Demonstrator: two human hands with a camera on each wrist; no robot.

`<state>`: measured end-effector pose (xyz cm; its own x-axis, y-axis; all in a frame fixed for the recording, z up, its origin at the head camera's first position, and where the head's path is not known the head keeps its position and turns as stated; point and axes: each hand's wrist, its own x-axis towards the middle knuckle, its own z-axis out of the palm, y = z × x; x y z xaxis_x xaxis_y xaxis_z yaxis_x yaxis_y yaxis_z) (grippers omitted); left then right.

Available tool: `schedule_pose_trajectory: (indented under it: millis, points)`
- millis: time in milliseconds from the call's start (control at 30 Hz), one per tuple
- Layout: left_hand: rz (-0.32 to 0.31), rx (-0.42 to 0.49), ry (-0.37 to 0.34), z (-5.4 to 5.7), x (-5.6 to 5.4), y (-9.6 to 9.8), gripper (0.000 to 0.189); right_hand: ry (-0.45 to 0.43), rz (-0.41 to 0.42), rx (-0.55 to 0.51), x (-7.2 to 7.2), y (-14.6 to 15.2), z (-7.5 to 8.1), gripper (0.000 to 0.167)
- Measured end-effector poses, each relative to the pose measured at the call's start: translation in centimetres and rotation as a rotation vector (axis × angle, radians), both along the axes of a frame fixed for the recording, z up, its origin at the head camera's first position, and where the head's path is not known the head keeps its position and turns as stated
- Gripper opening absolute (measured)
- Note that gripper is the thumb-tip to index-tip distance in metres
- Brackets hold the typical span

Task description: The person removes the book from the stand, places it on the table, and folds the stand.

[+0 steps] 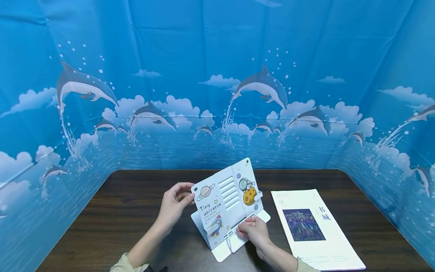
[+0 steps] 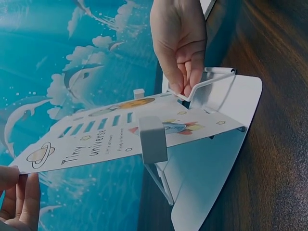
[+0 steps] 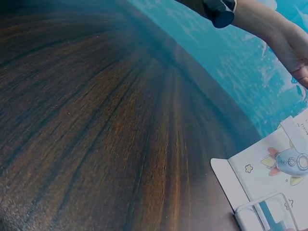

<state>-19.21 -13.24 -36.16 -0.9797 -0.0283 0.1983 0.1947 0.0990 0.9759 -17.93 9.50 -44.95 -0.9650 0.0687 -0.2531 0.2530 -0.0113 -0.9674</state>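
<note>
A white folding book stand [image 1: 208, 200] with a printed astronaut, planet and rocket stands tilted on the table. My left hand [image 1: 174, 204] pinches the panel's upper left corner between thumb and fingers, as the left wrist view also shows. At the lower front edge, my right hand [image 1: 255, 231] pinches a white wire bracket [image 2: 211, 81] hinged on the stand's base [image 2: 246, 96]. Behind the panel, a wire support leg [image 2: 161, 183] is partly hidden. In the right wrist view, only the stand's lower corner [image 3: 224, 168] and part of the bracket show.
To the right of the stand lies a white book [image 1: 323, 255] with a dark picture on its cover. The dark wooden table [image 1: 136, 204] is bordered by a blue dolphin-print curtain [image 1: 190, 151] at the back and sides.
</note>
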Motion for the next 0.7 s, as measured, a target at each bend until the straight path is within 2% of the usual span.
schedule_pose_trajectory:
  millis: [233, 433, 700]
  points:
    - [0.015, -0.003, -0.013, -0.2, 0.4, 0.1, 0.026, -0.004, -0.003, -0.022, 0.0, 0.0, 0.1, 0.025]
    - [0.034, -0.012, -0.008, -0.1, 1.2, 0.3, 0.026, -0.003, 0.006, -0.065, -0.2, 0.2, 0.3, 0.027]
    - [0.010, 0.026, -0.014, -0.1, 2.2, 0.8, 0.026, 0.011, 0.044, -0.055, -0.6, 0.5, 0.2, 0.031]
